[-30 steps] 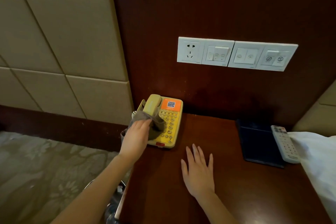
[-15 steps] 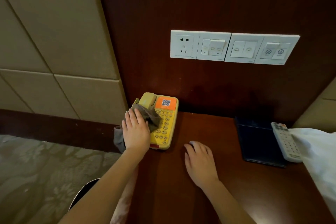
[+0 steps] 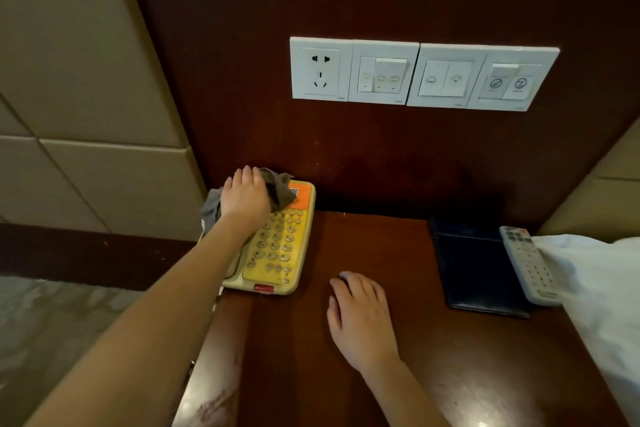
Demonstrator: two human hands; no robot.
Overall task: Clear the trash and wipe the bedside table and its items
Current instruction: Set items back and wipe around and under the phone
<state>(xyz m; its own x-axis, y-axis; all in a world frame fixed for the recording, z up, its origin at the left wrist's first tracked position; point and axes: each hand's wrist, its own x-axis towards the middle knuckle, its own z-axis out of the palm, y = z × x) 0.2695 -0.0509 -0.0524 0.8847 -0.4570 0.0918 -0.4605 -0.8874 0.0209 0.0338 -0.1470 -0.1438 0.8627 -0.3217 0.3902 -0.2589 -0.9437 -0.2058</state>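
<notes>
Left hand (image 3: 246,196): your fingers grip a grey cloth (image 3: 277,191) on the yellow phone's (image 3: 277,243) top.
Right hand (image 3: 360,317): your fingers curl loosely, empty, on the table (image 3: 346,374).

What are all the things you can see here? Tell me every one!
telephone: 1, yellow with an orange label, back left corner of the table
cloth: 1, grey-brown, over the top of the telephone under the left hand
bedside table: 1, dark reddish wood, bottom middle
folder: 1, dark blue or black, flat on the table at right
remote control: 1, white, lying on the folder's right edge
white bedding: 1, white, at the table's right edge
switch and socket panel: 1 row of four plates, white, on the wood wall
padded wall panels: several, beige, left
carpet: 1, patterned grey-green, lower left
left hand: 1, pressing the cloth on the telephone
right hand: 1, resting flat on the table
</notes>
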